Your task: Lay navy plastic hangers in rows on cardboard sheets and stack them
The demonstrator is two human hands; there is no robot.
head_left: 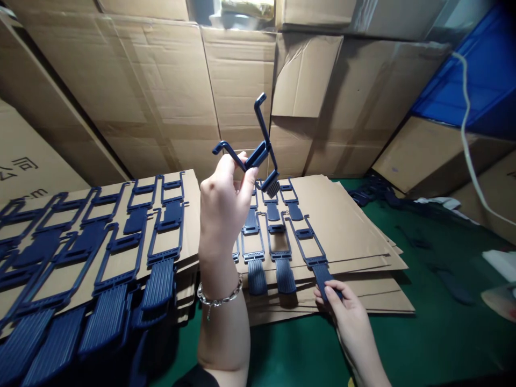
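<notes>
My left hand (228, 188) is raised in the middle, its thumb and fingers closed on a dark blue plastic frame (258, 156) with two hooked arms. That frame is tilted, above the cardboard sheets. Lower right, my right hand (342, 303) pinches the ribbed end of another blue plastic frame (309, 243), which lies on the stacked cardboard sheets (346, 231). Beside it on the same sheets lie several more such frames (279, 247), ribbed ends toward me. My left forearm hides part of the row.
On the left, another cardboard stack (189, 209) carries rows of blue frames (121, 258). Cardboard boxes (161, 91) form a wall behind. A green table (290, 349) lies beneath, with dark parts (371, 191) at the back right. A white cable (467, 118) hangs near a blue bin (463, 80).
</notes>
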